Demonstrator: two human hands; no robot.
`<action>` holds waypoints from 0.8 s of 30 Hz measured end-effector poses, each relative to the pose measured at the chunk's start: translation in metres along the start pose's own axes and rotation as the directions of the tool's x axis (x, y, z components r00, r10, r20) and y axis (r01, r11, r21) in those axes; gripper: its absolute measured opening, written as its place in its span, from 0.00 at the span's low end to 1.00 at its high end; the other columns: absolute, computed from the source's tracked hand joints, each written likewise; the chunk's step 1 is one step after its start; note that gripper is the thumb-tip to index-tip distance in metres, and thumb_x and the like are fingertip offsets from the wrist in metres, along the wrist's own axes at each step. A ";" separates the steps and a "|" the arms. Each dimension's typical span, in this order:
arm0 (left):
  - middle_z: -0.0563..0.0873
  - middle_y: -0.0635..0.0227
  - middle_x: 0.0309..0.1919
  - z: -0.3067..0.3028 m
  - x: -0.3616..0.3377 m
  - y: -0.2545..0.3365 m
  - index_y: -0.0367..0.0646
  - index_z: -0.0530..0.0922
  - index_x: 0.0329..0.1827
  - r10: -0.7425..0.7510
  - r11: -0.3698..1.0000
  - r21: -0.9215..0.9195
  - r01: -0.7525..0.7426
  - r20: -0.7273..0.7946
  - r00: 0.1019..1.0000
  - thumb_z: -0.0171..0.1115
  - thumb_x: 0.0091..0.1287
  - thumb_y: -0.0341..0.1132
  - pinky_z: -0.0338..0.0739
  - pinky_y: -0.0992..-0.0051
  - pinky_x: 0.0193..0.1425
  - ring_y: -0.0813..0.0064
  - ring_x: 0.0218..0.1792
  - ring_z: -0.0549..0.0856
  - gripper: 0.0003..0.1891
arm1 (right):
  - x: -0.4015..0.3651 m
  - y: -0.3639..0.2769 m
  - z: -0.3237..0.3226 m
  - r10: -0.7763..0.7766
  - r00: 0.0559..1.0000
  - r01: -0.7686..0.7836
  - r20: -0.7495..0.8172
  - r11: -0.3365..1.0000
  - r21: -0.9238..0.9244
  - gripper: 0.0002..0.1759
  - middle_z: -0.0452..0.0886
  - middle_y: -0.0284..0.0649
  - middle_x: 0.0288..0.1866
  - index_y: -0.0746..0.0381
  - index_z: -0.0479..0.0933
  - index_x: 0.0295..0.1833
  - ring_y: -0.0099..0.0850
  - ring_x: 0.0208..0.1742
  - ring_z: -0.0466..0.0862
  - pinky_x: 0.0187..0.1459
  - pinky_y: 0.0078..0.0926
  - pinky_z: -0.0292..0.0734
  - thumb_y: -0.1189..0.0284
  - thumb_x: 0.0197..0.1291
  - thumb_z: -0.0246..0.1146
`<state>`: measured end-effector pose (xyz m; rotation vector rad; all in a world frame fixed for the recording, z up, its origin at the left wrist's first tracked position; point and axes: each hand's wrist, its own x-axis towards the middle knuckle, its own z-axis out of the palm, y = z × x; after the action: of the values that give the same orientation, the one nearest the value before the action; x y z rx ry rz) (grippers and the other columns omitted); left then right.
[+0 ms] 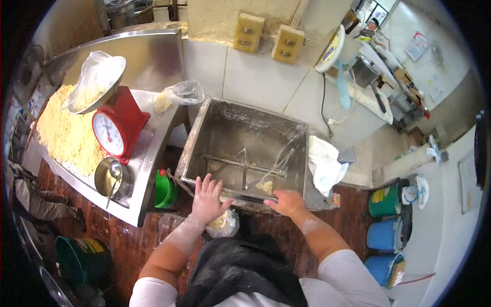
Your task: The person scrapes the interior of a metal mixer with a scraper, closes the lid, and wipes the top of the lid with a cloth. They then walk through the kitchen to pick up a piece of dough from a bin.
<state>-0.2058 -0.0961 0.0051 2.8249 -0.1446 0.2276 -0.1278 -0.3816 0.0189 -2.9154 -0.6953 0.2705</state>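
In front of me is a deep metal mixing trough (240, 115) with crossed metal bars (244, 166) inside. A small pale clump of dough (265, 187) lies near its front wall. My left hand (207, 199) is at the front rim, fingers spread, holding nothing, with pale powder on the wrist. My right hand (288, 203) is at the rim's right part, close to the clump, thumb stretched out and nothing visible in it; its other fingers are partly foreshortened. A plastic bag with pale contents (224, 224) is below the left hand.
On the left, a metal table (138, 179) bears a pile of yellowish crumbs (61, 128), a red scale (123, 123) and a pot (104, 179) with a ladle. A white cloth (326, 165) hangs over the trough's right side. Buckets (383, 234) stand at right.
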 end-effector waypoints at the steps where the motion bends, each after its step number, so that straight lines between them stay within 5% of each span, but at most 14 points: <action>1: 0.73 0.55 0.58 0.004 -0.001 -0.002 0.37 0.70 0.61 0.018 1.000 -0.010 -0.018 -0.021 1.000 0.57 0.58 0.60 0.41 0.46 0.73 0.51 0.69 0.60 0.37 | 0.000 0.001 0.001 -0.077 0.995 0.079 0.067 0.996 -0.029 0.35 0.82 0.50 0.33 0.62 0.79 0.37 0.48 0.39 0.82 0.42 0.44 0.76 0.38 0.56 0.51; 10: 0.75 0.53 0.56 0.001 -0.013 0.005 0.36 0.71 0.59 -0.014 0.998 0.057 0.007 0.116 0.993 0.52 0.56 0.68 0.44 0.50 0.74 0.52 0.68 0.61 0.42 | -0.013 -0.001 0.020 -0.104 0.980 0.118 0.167 0.990 -0.074 0.27 0.83 0.45 0.37 0.59 0.80 0.41 0.45 0.41 0.82 0.42 0.43 0.77 0.45 0.59 0.53; 12: 0.71 0.51 0.61 0.009 -0.030 0.002 0.35 0.67 0.63 -0.007 0.999 0.050 -0.001 0.160 0.987 0.50 0.56 0.69 0.43 0.50 0.74 0.51 0.70 0.58 0.45 | -0.023 -0.004 0.035 -0.110 0.976 0.124 0.186 0.990 -0.063 0.24 0.82 0.42 0.44 0.57 0.79 0.42 0.42 0.46 0.82 0.44 0.42 0.77 0.48 0.59 0.55; 15: 0.64 0.50 0.67 0.032 -0.059 -0.006 0.35 0.62 0.67 0.010 0.999 0.046 -0.020 0.208 0.978 0.49 0.56 0.71 0.41 0.51 0.74 0.49 0.72 0.54 0.49 | -0.041 -0.005 0.076 -0.156 0.978 0.155 0.137 0.988 0.019 0.15 0.80 0.42 0.39 0.57 0.77 0.39 0.43 0.44 0.80 0.45 0.43 0.76 0.57 0.56 0.59; 17: 0.60 0.50 0.70 0.066 -0.082 -0.021 0.37 0.60 0.69 -0.006 0.997 0.070 -0.017 0.321 0.947 0.50 0.53 0.74 0.42 0.52 0.74 0.51 0.73 0.52 0.52 | -0.050 -0.006 0.111 -0.095 0.966 0.096 0.240 0.995 0.007 0.21 0.78 0.44 0.51 0.55 0.74 0.55 0.44 0.55 0.76 0.53 0.47 0.71 0.61 0.55 0.59; 20: 0.59 0.50 0.71 0.072 -0.077 -0.026 0.37 0.61 0.69 -0.048 0.999 0.010 0.051 0.524 0.850 0.49 0.53 0.74 0.44 0.51 0.74 0.52 0.73 0.53 0.52 | -0.051 -0.011 0.137 -0.002 0.953 0.012 0.302 0.999 -0.031 0.26 0.75 0.45 0.58 0.56 0.71 0.60 0.45 0.59 0.74 0.56 0.46 0.69 0.60 0.56 0.60; 22: 0.63 0.49 0.69 0.060 -0.057 -0.023 0.35 0.64 0.67 -0.121 0.977 -0.041 0.208 0.696 0.708 0.50 0.54 0.73 0.50 0.56 0.73 0.54 0.71 0.58 0.50 | -0.041 -0.016 0.133 0.046 0.857 -0.077 0.513 0.996 0.039 0.26 0.76 0.47 0.58 0.57 0.73 0.58 0.46 0.59 0.75 0.57 0.44 0.70 0.58 0.55 0.61; 24: 0.65 0.48 0.67 0.051 -0.051 -0.026 0.34 0.66 0.66 -0.153 0.933 -0.162 0.323 0.632 0.759 0.51 0.55 0.71 0.53 0.60 0.72 0.55 0.70 0.61 0.49 | -0.029 -0.025 0.086 -0.018 0.919 -0.074 0.394 0.973 0.216 0.25 0.77 0.48 0.55 0.58 0.75 0.56 0.46 0.57 0.76 0.55 0.43 0.71 0.57 0.55 0.61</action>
<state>-0.2454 -0.0829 -0.0591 2.5032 0.0540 -0.7285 -0.1814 -0.3651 -0.0567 -2.6721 -0.6209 0.8984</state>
